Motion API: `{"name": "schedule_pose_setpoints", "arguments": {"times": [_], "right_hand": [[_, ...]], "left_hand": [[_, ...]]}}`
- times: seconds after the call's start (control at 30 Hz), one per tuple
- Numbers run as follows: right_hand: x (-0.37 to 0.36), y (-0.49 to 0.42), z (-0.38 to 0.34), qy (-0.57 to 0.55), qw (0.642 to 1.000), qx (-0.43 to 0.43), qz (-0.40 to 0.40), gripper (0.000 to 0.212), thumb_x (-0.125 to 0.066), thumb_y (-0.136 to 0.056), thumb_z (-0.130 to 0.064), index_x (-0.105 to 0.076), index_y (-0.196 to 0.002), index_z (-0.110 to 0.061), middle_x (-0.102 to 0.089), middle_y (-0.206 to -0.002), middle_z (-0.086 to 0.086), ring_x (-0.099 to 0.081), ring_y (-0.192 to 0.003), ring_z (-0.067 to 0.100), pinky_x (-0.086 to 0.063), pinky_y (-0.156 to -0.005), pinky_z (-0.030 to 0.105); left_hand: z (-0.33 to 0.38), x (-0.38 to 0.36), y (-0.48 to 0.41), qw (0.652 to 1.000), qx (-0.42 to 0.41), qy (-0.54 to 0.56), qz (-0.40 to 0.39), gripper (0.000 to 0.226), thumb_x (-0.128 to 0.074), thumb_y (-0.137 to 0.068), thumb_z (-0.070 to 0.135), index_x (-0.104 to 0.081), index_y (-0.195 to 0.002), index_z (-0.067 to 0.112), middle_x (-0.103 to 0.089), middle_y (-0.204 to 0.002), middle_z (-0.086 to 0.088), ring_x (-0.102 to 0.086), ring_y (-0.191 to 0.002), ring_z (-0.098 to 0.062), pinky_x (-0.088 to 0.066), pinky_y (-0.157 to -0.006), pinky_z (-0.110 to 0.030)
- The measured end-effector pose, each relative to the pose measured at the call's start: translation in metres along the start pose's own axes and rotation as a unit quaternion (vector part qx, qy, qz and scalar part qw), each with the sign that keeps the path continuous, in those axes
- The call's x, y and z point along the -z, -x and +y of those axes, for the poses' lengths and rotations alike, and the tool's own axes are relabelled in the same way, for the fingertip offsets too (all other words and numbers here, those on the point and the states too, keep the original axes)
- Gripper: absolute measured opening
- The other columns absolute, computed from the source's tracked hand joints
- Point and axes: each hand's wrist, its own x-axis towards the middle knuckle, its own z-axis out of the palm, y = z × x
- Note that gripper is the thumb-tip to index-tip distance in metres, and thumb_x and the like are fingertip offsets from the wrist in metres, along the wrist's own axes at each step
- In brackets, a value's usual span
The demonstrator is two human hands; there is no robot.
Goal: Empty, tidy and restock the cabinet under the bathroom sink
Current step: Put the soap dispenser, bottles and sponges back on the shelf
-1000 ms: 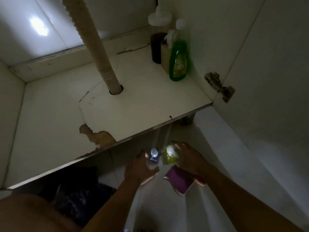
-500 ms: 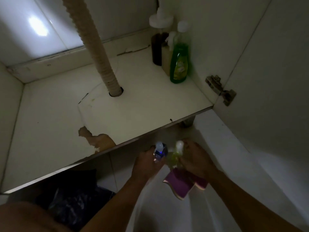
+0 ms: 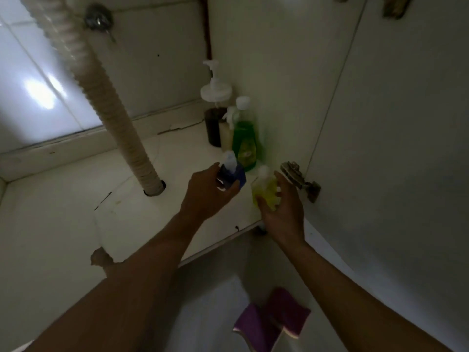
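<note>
- We see the blue bottle [image 3: 232, 174], white cap up, in the left hand [image 3: 205, 194]; fingers and thumb curl round its body.
- We see the yellow bottle [image 3: 265, 191], white cap up, in the right hand [image 3: 284, 212]; the palm cups it from below and the fingers wrap its side.
- Both bottles are side by side over the right front part of the cabinet floor [image 3: 63, 199], just apart; we cannot tell if either touches it.
- Just behind them a green bottle [image 3: 245, 143] stands against the right wall. Behind that are a small cream bottle [image 3: 226, 138] and a dark pump bottle [image 3: 215, 123], all close together in the back right corner.
- A ribbed drain hose [image 3: 109, 97] runs down into a hole in the floor, left of the hands.
- A metal hinge [image 3: 299, 181] sits just right of the yellow bottle, on the open door [image 3: 393, 148].
- The front edge of the floor has a brown peeled patch [image 3: 101, 260].
- Purple cloths [image 3: 274, 321] lie on the tiles below, near the right forearm.
</note>
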Motion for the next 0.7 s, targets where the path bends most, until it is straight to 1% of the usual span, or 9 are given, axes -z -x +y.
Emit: {"name": "schedule_pose_setpoints", "arguments": {"times": [0.1, 0.17, 0.2, 0.27, 0.37, 0.5, 0.6, 0.63, 0.7], "right_hand": [[-0.011, -0.009, -0.008, -0.043, 0.997, -0.053, 0.021, 0.064, -0.071, -0.09, -0.037, -0.043, -0.146, -0.027, -0.054, -0.14, -0.003, -0.053, -0.123, 0.014, -0.045, -0.106, 0.035], [-0.013, -0.014, -0.01, -0.053, 0.995, -0.077, 0.031, 0.046, -0.074, -0.089, -0.035, -0.051, -0.129, -0.034, -0.059, -0.12, -0.007, -0.056, -0.109, 0.01, -0.047, -0.093, 0.026], [-0.013, -0.015, -0.01, -0.049, 0.995, -0.087, 0.023, 0.037, -0.073, -0.089, -0.036, -0.051, -0.118, -0.038, -0.059, -0.11, -0.01, -0.057, -0.102, 0.009, -0.046, -0.086, 0.023], [-0.012, -0.016, -0.007, -0.019, 0.994, -0.109, -0.009, 0.027, -0.07, -0.09, -0.043, -0.053, -0.112, -0.04, -0.06, -0.104, -0.01, -0.055, -0.093, 0.007, -0.042, -0.077, 0.021], [-0.011, -0.018, 0.001, 0.045, 0.991, -0.128, -0.022, 0.043, -0.065, -0.089, -0.054, -0.059, -0.125, -0.03, -0.065, -0.119, -0.005, -0.054, -0.094, 0.009, -0.041, -0.077, 0.023], [-0.016, -0.028, 0.004, 0.046, 0.988, -0.145, 0.012, 0.054, -0.063, -0.092, -0.052, -0.053, -0.139, -0.029, -0.059, -0.135, -0.003, -0.057, -0.119, 0.018, -0.036, -0.086, 0.02], [-0.02, -0.029, 0.004, 0.033, 0.987, -0.152, 0.037, 0.057, -0.064, -0.091, -0.051, -0.05, -0.142, -0.029, -0.056, -0.139, -0.002, -0.054, -0.123, 0.019, -0.035, -0.088, 0.021], [-0.022, -0.028, 0.005, 0.034, 0.986, -0.156, 0.04, 0.059, -0.064, -0.091, -0.05, -0.048, -0.144, -0.029, -0.054, -0.141, -0.002, -0.053, -0.125, 0.02, -0.036, -0.089, 0.022], [-0.024, -0.028, 0.006, 0.039, 0.985, -0.163, 0.048, 0.061, -0.064, -0.091, -0.052, -0.047, -0.144, -0.03, -0.052, -0.143, -0.001, -0.052, -0.126, 0.021, -0.037, -0.09, 0.025]], "left_hand": [[-0.011, -0.018, -0.022, 0.999, 0.01, 0.005, -0.043, 0.042, -0.076, -0.083, 0.039, -0.065, -0.11, 0.009, -0.073, -0.097, -0.006, -0.07, -0.084, -0.02, -0.056, -0.076, -0.031], [-0.015, -0.031, -0.028, 0.998, 0.009, 0.023, -0.06, 0.044, -0.077, -0.083, 0.034, -0.064, -0.116, 0.007, -0.073, -0.102, -0.008, -0.07, -0.088, -0.023, -0.052, -0.076, -0.026], [-0.016, -0.037, -0.03, 0.997, 0.016, 0.032, -0.065, 0.046, -0.077, -0.084, 0.033, -0.062, -0.119, 0.007, -0.072, -0.105, -0.009, -0.07, -0.089, -0.023, -0.052, -0.075, -0.026], [-0.018, -0.048, -0.031, 0.997, 0.027, 0.055, -0.055, 0.047, -0.077, -0.084, 0.031, -0.06, -0.12, 0.006, -0.072, -0.106, -0.009, -0.069, -0.087, -0.021, -0.053, -0.072, -0.023], [-0.017, -0.058, -0.029, 0.994, 0.037, 0.097, -0.03, 0.047, -0.079, -0.083, 0.03, -0.057, -0.118, 0.007, -0.071, -0.104, -0.007, -0.067, -0.084, -0.014, -0.045, -0.065, -0.004], [-0.019, -0.069, -0.022, 0.984, 0.083, 0.158, -0.015, 0.048, -0.082, -0.079, 0.022, -0.055, -0.117, 0.009, -0.067, -0.103, -0.001, -0.065, -0.09, -0.012, -0.05, -0.072, -0.008], [-0.017, -0.078, -0.021, 0.979, 0.096, 0.178, 0.004, 0.045, -0.082, -0.08, 0.02, -0.058, -0.116, 0.009, -0.068, -0.103, 0.0, -0.067, -0.093, -0.014, -0.057, -0.082, -0.025], [-0.015, -0.08, -0.023, 0.978, 0.095, 0.184, 0.01, 0.043, -0.081, -0.08, 0.018, -0.059, -0.117, 0.008, -0.068, -0.102, 0.001, -0.067, -0.092, -0.012, -0.057, -0.083, -0.023], [-0.009, -0.085, -0.029, 0.976, 0.101, 0.192, 0.021, 0.041, -0.079, -0.082, 0.015, -0.062, -0.119, 0.006, -0.068, -0.102, 0.001, -0.064, -0.089, -0.008, -0.051, -0.076, -0.007]]}}
